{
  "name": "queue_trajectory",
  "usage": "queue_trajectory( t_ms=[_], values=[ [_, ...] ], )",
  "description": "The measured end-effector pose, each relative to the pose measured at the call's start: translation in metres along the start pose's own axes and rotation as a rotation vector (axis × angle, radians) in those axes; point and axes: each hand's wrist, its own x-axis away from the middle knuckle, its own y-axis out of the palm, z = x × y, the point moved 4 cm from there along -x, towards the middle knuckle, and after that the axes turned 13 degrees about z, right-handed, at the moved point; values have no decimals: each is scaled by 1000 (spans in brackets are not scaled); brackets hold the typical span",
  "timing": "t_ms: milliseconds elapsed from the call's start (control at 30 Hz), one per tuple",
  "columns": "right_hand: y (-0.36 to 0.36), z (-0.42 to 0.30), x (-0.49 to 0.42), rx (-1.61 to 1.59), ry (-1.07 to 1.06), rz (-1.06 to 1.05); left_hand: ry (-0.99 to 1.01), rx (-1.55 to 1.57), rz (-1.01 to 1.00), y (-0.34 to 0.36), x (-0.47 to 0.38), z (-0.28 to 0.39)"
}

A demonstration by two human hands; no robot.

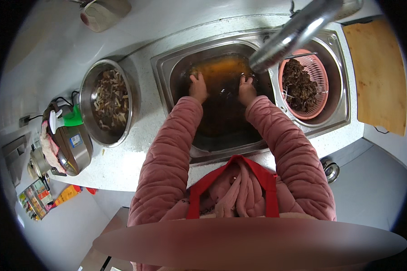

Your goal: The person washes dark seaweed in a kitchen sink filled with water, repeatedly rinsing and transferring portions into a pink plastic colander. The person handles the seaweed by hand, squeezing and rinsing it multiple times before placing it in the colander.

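Brown, murky water [224, 111] stands in the large bowl of a stainless steel sink [161, 76]. My left hand [198, 88] reaches into it near the far left side, fingers partly under the surface. Opposite, towards the far right, my right hand [247, 89] dips its fingertips in the same water. Whether either hand holds something below the surface cannot be seen. In the smaller right bowl a pink plastic colander [322, 76] holds a dark brown, clumped, wet mass [298, 86]. Left of the sink, a steel basin [131, 111] contains pale and brown cut pieces [112, 98] in liquid.
A metal faucet [285, 40] hangs over the sink between the bowls. To the right lies a wooden cutting board [378, 74]. A green and white spray bottle [71, 117] and a brown and silver appliance [76, 145] stand left of the basin. A spice rack [35, 200] is at the lower left.
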Motion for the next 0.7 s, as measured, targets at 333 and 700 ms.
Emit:
queue_trajectory(
  t_ms=[333, 700],
  values=[
    [50, -30, -13, -125, -283, 49, 285, 466, 145, 37, 0, 30],
    [61, -23, -7, -920, 185, -416, -26, 772, -266, 48, 0, 22]
  ],
)
